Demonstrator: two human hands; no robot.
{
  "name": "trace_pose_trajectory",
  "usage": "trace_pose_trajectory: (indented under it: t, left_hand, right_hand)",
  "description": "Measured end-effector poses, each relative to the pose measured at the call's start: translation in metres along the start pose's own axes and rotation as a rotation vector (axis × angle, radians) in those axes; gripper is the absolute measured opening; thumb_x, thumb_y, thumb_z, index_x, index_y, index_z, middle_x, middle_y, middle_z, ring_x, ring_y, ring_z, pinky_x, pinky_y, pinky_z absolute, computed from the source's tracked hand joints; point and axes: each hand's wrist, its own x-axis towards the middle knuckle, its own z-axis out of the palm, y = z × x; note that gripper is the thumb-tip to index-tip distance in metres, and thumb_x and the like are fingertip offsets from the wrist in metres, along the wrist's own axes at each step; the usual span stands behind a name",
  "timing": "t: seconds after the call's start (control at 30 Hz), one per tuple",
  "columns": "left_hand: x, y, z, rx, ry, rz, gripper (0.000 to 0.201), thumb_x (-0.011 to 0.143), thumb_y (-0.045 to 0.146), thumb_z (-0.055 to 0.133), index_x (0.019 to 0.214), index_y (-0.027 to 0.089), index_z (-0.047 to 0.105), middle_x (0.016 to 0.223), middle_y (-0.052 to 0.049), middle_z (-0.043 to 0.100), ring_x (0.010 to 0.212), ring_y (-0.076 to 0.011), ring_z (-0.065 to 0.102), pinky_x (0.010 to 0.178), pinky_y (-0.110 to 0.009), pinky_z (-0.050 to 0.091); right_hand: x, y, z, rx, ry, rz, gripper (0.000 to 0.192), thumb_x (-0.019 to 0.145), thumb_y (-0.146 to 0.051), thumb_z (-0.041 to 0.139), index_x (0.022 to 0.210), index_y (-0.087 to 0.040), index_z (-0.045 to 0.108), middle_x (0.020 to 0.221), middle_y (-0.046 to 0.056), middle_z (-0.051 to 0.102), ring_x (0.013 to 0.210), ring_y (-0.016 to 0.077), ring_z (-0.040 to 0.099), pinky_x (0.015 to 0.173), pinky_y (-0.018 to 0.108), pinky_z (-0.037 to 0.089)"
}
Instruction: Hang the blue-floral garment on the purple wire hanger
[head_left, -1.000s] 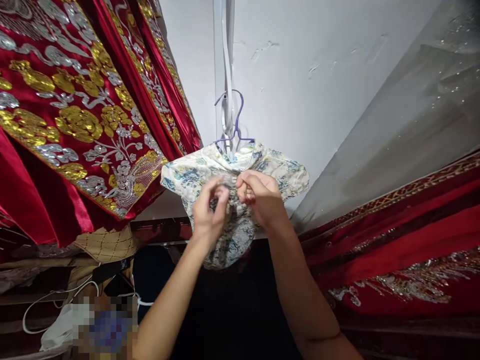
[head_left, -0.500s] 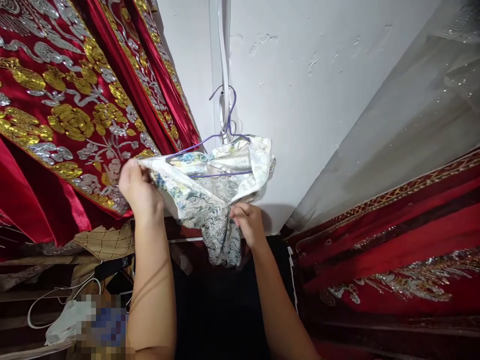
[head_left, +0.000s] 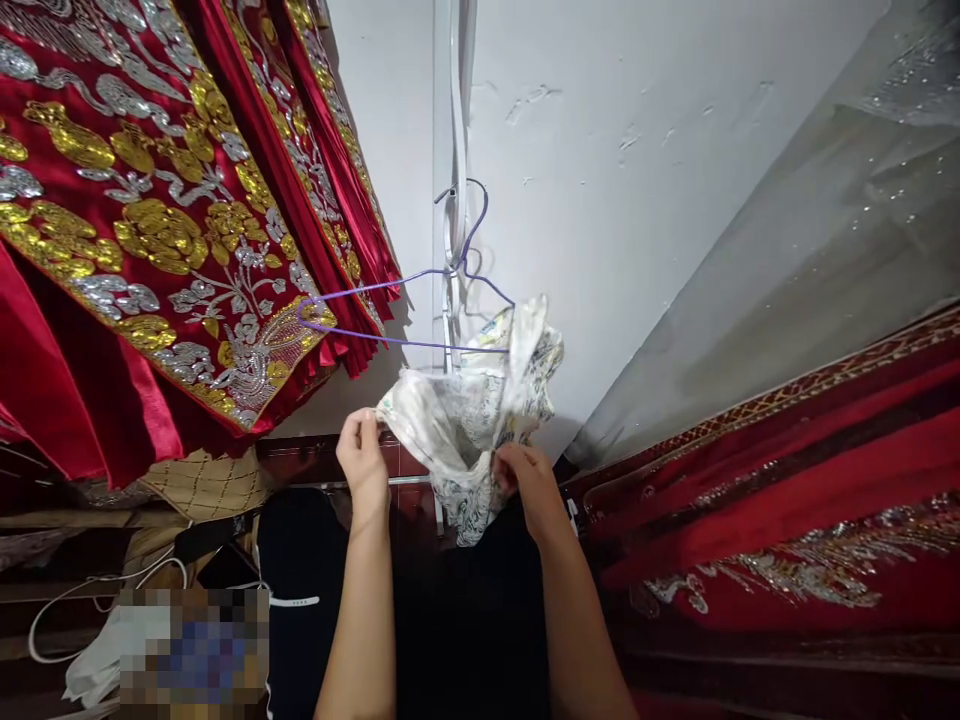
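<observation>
A purple wire hanger (head_left: 405,343) hangs by its hook from a white strap (head_left: 454,120) in front of the wall. On its right arm rests one shoulder of a pale floral garment (head_left: 465,420); the hanger's left arm is bare. My left hand (head_left: 364,450) pinches the garment's left shoulder edge, below and apart from the hanger. My right hand (head_left: 525,470) is closed on the cloth near the middle of the neckline, its fingertips partly hidden. The lower part of the garment hangs between my hands.
Red robes with gold and silver sequins (head_left: 161,235) hang at the left. A sheer, glittering cover (head_left: 787,260) and red embroidered cloth (head_left: 787,500) line the right. At lower left are a white cable (head_left: 45,620) and a pixelated patch.
My left hand has drawn the garment's left shoulder off the hanger and moved right and down with it. My right hand has shifted slightly right and down, still at the neckline.
</observation>
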Motion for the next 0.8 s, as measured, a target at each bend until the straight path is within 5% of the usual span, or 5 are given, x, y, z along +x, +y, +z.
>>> trace_pose_trajectory:
  t: [0.23, 0.37, 0.53, 0.63, 0.8]
  left_hand:
    - [-0.055, 0.063, 0.036, -0.117, -0.441, -0.097, 0.023, 0.096, 0.045, 0.059, 0.09, 0.022, 0.061, 0.093, -0.004, 0.07, 0.106, -0.0256, 0.071, 0.091, -0.037, 0.054]
    - [-0.075, 0.083, 0.048, 0.194, -0.716, 0.151, 0.016, 0.097, 0.035, 0.059, 0.089, 0.023, 0.068, 0.1, -0.007, 0.07, 0.119, -0.0276, 0.065, 0.103, -0.041, 0.049]
    - [-0.038, 0.081, 0.024, 0.374, -0.672, 0.129, 0.036, 0.1, 0.044, 0.051, 0.133, 0.03, 0.055, 0.13, -0.009, 0.063, 0.127, -0.0255, 0.058, 0.103, -0.04, 0.047]
    - [-0.008, 0.074, 0.001, 0.452, -0.863, 0.027, 0.045, 0.102, 0.053, 0.039, 0.131, 0.026, 0.059, 0.119, -0.01, 0.068, 0.112, -0.027, 0.063, 0.091, -0.037, 0.052]
    - [0.011, 0.071, -0.033, 0.871, -1.267, -0.032, 0.041, 0.097, 0.053, 0.047, 0.084, 0.018, 0.065, 0.082, -0.003, 0.067, 0.076, -0.0214, 0.058, 0.072, -0.029, 0.045]
  right_hand:
    - [0.003, 0.0, 0.001, -0.055, -0.275, 0.136, 0.045, 0.089, -0.063, 0.058, 0.085, -0.022, 0.076, 0.078, 0.007, 0.07, 0.074, 0.0206, 0.063, 0.067, 0.033, 0.049]
    - [0.001, -0.019, 0.033, 0.284, -0.317, 0.123, 0.068, 0.09, -0.079, 0.037, 0.107, -0.024, 0.073, 0.086, 0.009, 0.072, 0.092, 0.0262, 0.069, 0.079, 0.038, 0.054]
    - [0.001, -0.054, 0.048, 0.188, -0.549, 0.048, 0.05, 0.083, -0.059, 0.066, 0.119, -0.025, 0.069, 0.098, 0.007, 0.074, 0.103, 0.0268, 0.068, 0.086, 0.037, 0.054]
    - [0.016, -0.077, 0.04, -0.079, -0.681, -0.175, 0.047, 0.07, -0.021, 0.078, 0.116, -0.023, 0.07, 0.105, 0.004, 0.073, 0.1, 0.0238, 0.068, 0.088, 0.035, 0.053]
    - [0.079, -0.1, 0.023, -0.178, -0.151, -0.536, 0.034, 0.072, -0.014, 0.064, 0.105, -0.019, 0.07, 0.098, 0.006, 0.072, 0.088, 0.0207, 0.068, 0.078, 0.031, 0.053]
